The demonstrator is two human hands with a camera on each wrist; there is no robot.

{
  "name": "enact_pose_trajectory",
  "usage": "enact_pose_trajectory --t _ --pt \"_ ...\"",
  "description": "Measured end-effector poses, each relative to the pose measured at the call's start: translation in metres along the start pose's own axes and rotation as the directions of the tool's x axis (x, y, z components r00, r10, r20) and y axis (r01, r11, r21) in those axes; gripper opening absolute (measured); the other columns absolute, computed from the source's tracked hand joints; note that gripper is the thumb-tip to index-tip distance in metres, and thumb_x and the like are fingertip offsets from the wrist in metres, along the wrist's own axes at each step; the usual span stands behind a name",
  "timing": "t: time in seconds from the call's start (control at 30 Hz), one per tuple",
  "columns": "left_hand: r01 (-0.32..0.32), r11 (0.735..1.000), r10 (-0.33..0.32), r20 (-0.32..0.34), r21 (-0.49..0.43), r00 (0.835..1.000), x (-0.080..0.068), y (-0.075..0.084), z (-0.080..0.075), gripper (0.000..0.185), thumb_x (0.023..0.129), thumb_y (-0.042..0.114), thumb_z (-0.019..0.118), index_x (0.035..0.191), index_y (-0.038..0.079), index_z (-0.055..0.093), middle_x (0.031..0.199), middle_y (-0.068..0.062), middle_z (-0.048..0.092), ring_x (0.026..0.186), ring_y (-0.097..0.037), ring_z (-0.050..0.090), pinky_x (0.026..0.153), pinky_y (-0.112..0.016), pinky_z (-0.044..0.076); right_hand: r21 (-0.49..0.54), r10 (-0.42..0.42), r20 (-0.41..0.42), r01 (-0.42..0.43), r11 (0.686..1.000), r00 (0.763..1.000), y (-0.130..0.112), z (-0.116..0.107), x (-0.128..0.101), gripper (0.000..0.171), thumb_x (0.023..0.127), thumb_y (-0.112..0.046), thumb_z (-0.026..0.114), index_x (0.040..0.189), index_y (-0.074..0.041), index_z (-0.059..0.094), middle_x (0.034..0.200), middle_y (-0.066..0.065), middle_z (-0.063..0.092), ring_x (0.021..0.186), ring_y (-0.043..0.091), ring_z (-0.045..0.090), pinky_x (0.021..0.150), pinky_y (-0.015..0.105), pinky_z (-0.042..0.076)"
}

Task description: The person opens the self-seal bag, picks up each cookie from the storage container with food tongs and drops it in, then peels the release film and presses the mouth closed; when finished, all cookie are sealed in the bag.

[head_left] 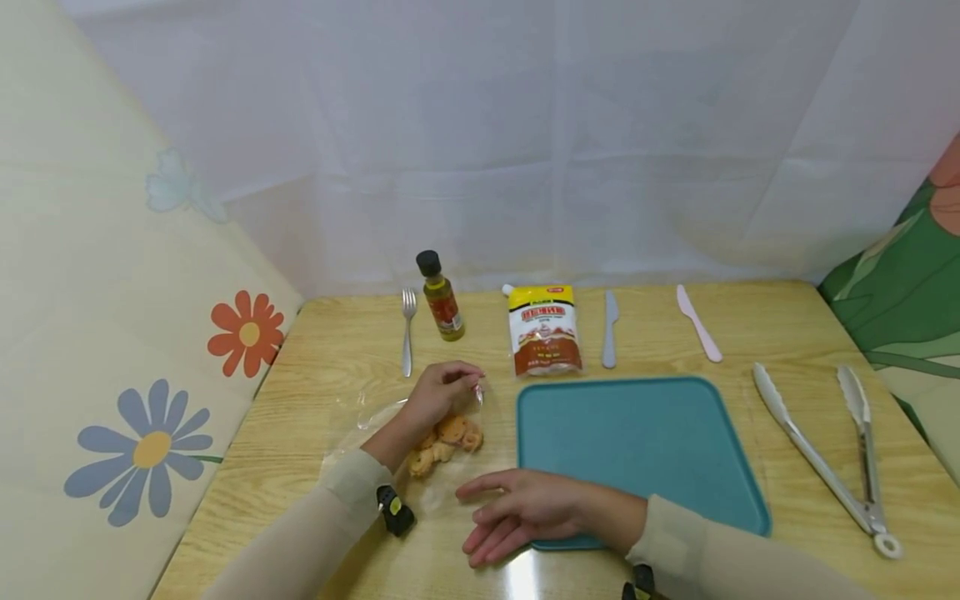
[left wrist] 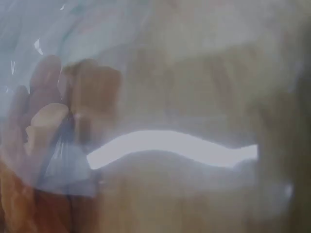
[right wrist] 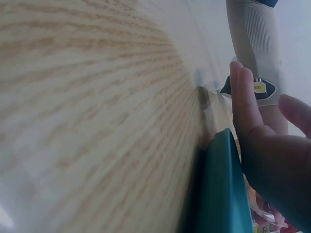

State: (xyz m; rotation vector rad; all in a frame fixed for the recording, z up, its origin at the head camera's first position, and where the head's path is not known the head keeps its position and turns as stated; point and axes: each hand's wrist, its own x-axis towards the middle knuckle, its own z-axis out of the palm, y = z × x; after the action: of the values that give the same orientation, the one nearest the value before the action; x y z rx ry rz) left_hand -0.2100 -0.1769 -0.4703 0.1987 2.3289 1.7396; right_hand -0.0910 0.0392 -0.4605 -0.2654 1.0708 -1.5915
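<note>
My left hand (head_left: pixel 437 398) pinches the edge of a clear plastic bag (head_left: pixel 345 421) between thumb and fingers. Beneath that hand lie several golden-brown pastry-like pieces (head_left: pixel 453 431), partly covered by the wrist. The left wrist view is blurred by the film, which spreads across it with a bright streak of glare. My right hand (head_left: pixel 525 507) hovers at the near left corner of a teal tray (head_left: pixel 630 442), fingers extended and holding nothing. In the right wrist view, the tray's rim (right wrist: pixel 223 179) appears close beside the right hand (right wrist: pixel 272 145).
Behind the bag are a fork (head_left: pixel 407 333) and a dark-capped bottle (head_left: pixel 442 302). A yellow, white and brown pouch (head_left: pixel 545 331), a grey-blue knife (head_left: pixel 610 330) and a pink knife (head_left: pixel 698 323) lie beyond the tray. Metal tongs (head_left: pixel 813 462) lie spread at the right.
</note>
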Motion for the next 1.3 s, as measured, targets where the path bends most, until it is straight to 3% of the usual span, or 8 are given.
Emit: enact_pose_trajectory --t 0.2,0.37,0.43,0.6,0.77,1.0,1.17,1.3 --pt "0.002 0.997 -0.006 -0.050 -0.078 0.999 -0.001 0.000 0.002 0.022 0.102 0.006 0.064 0.115 -0.011 0.071 0.098 -0.013 0.073 0.085 -0.012 0.065 0.076 -0.021 0.055 -0.055 -0.052 -0.136 0.044 0.997 0.989 0.001 0.002 -0.002 0.045 0.106 -0.008 0.055 0.148 0.005 0.047 0.122 0.025 0.070 0.097 0.018 0.074 0.086 0.032 0.062" --pt "-0.015 0.988 -0.003 -0.110 -0.156 0.994 -0.004 0.001 -0.001 0.025 0.103 0.007 0.063 0.117 -0.012 0.069 0.095 -0.004 0.073 0.087 -0.011 0.068 0.081 -0.024 0.057 -0.327 -0.256 -0.296 0.154 0.932 0.920 -0.005 0.000 -0.004 0.030 0.103 -0.005 0.059 0.126 0.012 0.063 0.109 0.020 0.074 0.096 0.021 0.074 0.082 0.031 0.062" --pt "-0.021 0.984 -0.003 -0.130 -0.178 0.991 -0.006 0.003 -0.005 0.026 0.104 0.009 0.062 0.119 -0.012 0.067 0.090 0.002 0.072 0.087 -0.010 0.067 0.083 -0.024 0.057 -0.482 -0.360 -0.324 0.175 0.858 0.875 -0.009 -0.003 -0.005 0.024 0.101 -0.006 0.062 0.117 0.010 0.069 0.102 0.017 0.075 0.093 0.021 0.074 0.080 0.029 0.062" --pt "-0.086 0.956 0.025 -0.214 -0.281 0.977 -0.011 0.018 -0.016 0.024 0.105 0.008 0.060 0.117 -0.011 0.067 0.083 0.005 0.071 0.083 -0.009 0.067 0.083 -0.026 0.057 -0.777 -0.582 -0.322 0.142 0.613 0.747 -0.026 -0.011 -0.007 0.014 0.101 -0.014 0.067 0.103 -0.002 0.074 0.094 0.003 0.076 0.088 0.013 0.071 0.078 0.023 0.058" --pt "-0.210 0.914 0.100 -0.309 -0.348 0.946 -0.022 0.046 -0.031 0.013 0.105 0.008 0.061 0.105 0.004 0.073 0.081 0.005 0.071 0.080 -0.011 0.065 0.074 -0.024 0.053 -0.895 -0.732 -0.290 0.095 0.435 0.617 -0.048 -0.013 -0.012 0.009 0.102 -0.015 0.068 0.100 -0.008 0.073 0.091 -0.003 0.072 0.083 0.008 0.068 0.074 0.023 0.058" --pt "-0.360 0.862 0.178 -0.452 -0.357 0.874 -0.041 0.078 -0.052 0.014 0.103 0.005 0.061 0.102 0.003 0.075 0.082 0.002 0.073 0.079 -0.012 0.067 0.073 -0.026 0.052 -0.992 -0.909 -0.080 0.059 0.114 0.410 -0.078 -0.014 -0.019 0.005 0.097 -0.012 0.074 0.095 -0.009 0.071 0.093 0.001 0.070 0.083 0.012 0.069 0.074 0.030 0.062" --pt "-0.404 0.845 0.187 -0.515 -0.350 0.837 -0.058 0.091 -0.061 0.014 0.103 0.008 0.063 0.105 -0.001 0.073 0.085 -0.002 0.075 0.082 -0.015 0.071 0.073 -0.027 0.056 -0.997 -0.938 0.005 0.070 0.020 0.346 -0.095 -0.012 -0.023 0.006 0.095 -0.010 0.076 0.095 -0.008 0.070 0.098 0.003 0.068 0.085 0.013 0.066 0.073 0.032 0.060" --pt "-0.460 0.825 0.220 -0.561 -0.330 0.798 -0.069 0.101 -0.063 0.018 0.102 0.010 0.066 0.107 -0.007 0.070 0.086 -0.006 0.075 0.082 -0.019 0.072 0.072 -0.028 0.058 -0.994 -0.947 0.052 0.104 -0.020 0.318 -0.107 -0.007 -0.025 0.005 0.096 -0.010 0.074 0.098 -0.007 0.071 0.103 0.006 0.071 0.084 0.012 0.066 0.072 0.027 0.060"
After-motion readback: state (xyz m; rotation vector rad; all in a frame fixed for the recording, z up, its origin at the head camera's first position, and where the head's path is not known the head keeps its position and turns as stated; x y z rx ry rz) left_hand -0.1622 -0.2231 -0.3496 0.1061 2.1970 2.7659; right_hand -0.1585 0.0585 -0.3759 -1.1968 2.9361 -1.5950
